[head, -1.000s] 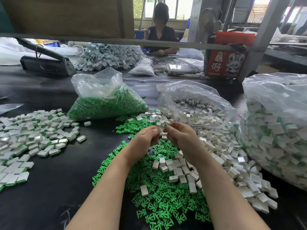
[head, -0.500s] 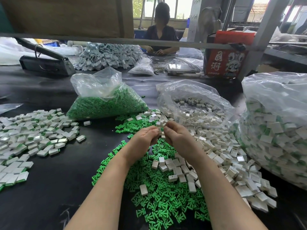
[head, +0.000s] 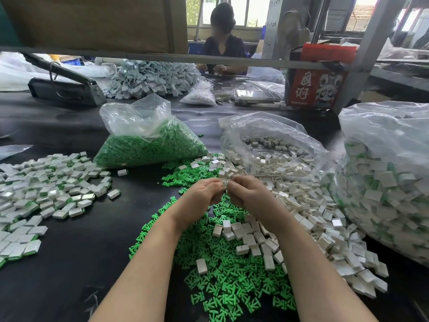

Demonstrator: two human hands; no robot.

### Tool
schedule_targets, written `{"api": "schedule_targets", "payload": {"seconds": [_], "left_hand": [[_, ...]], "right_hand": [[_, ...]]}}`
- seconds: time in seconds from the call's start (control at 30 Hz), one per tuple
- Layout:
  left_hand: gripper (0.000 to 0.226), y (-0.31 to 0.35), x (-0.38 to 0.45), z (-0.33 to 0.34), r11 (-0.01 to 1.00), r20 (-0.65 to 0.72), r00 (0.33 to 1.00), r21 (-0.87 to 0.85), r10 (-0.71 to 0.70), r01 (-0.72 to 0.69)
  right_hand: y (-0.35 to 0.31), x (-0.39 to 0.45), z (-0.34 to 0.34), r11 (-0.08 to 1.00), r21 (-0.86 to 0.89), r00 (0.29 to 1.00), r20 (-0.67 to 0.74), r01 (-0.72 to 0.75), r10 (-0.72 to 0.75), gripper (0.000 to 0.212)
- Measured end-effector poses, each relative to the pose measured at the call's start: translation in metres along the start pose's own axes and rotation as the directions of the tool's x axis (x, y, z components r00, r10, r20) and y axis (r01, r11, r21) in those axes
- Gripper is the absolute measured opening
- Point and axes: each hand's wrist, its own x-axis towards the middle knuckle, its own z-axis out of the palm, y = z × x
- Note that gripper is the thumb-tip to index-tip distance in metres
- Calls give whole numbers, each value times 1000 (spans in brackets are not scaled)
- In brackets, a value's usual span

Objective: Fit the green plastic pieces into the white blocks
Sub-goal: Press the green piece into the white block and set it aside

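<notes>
My left hand (head: 200,194) and my right hand (head: 247,194) meet fingertip to fingertip above the table's middle. Together they pinch one small white block (head: 224,184), mostly hidden by the fingers; whether a green piece sits in it cannot be seen. Beneath my wrists lies a heap of loose green plastic pieces (head: 222,287). Loose white blocks (head: 301,217) spread over its right side and off to the right.
A pile of fitted white-and-green blocks (head: 41,194) lies at left. Behind stand a bag of green pieces (head: 151,145), an open bag of white blocks (head: 274,147) and a big bag of fitted blocks (head: 390,182) at right. A person (head: 222,40) works across the table.
Both hands stay together over the heap with only small finger movements on the block; the piles have not shifted.
</notes>
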Motion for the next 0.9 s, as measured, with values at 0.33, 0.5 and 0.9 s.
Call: {"api": "schedule_targets", "payload": {"seconds": [0.33,0.5,0.9], "left_hand": [[29,-2,0,-2,994,-26,999,102,-37,39],[44,1,1,5,994,-38,998,95,-55,58],[35,2,1,11,989,0,996,114,-90,90]], "right_hand": [[2,1,6,997,-63,999,-29,-45,43,32],[6,3,12,982,-187,996,-87,14,-30,39],[20,7,20,804,-595,986,-131,4,-101,55]]}}
